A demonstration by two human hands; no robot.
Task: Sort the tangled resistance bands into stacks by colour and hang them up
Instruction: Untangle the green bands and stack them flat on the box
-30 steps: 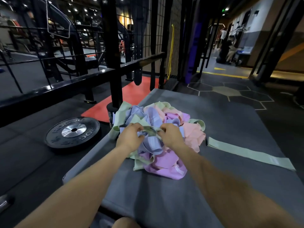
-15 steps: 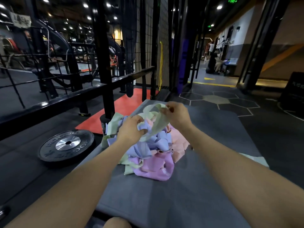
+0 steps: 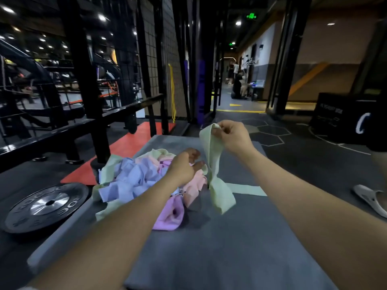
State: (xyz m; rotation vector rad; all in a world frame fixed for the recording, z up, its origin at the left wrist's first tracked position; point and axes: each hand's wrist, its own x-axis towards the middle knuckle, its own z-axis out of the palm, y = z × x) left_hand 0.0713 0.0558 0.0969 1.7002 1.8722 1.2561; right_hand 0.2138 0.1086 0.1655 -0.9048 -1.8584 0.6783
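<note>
Right hand [image 3: 232, 136] raised, pinching green band [image 3: 213, 164].

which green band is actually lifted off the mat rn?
The pale green band pinched by the right hand; the other green band lies flat on the mat.

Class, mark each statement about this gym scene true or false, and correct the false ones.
1. The right hand pinches a green band. True.
2. The left hand is raised clear above the pile. False: it is down at the pile.
3. A weight plate lies on the floor. True.
4. The pile is all one colour. False: it mixes blue, pink, purple and green.
5. Another green band lies flat on the mat. True.
</note>
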